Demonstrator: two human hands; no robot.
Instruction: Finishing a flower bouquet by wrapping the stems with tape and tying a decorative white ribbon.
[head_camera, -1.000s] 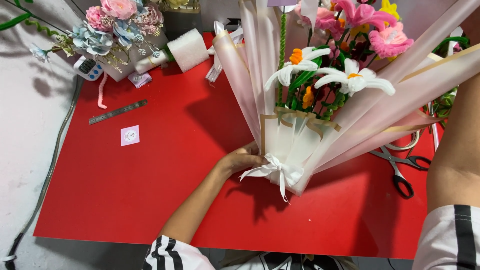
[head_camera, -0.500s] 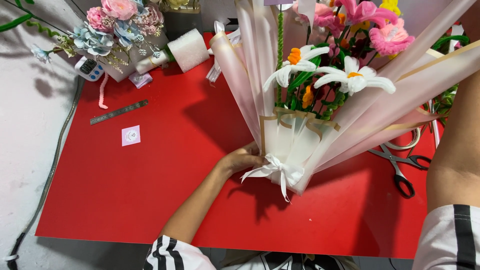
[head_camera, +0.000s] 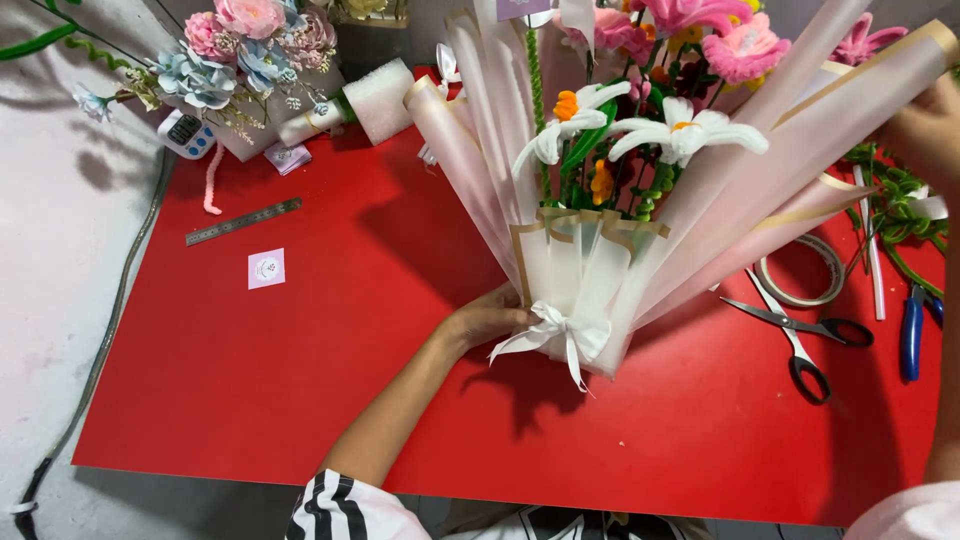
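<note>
The left hand is curled around the tied neck of the bouquet, beside the white ribbon bow, holding it above the red surface, its pink wrapping fanning toward twelve and two o'clock. At two o'clock the right hand grips the wrapper's upper edge, though I cannot tell how tightly its fingers close. Scissors lie at four o'clock of the bow, a steel ruler at ten o'clock.

square pink-white label on red table | timer screen, perhaps, far-left
</note>
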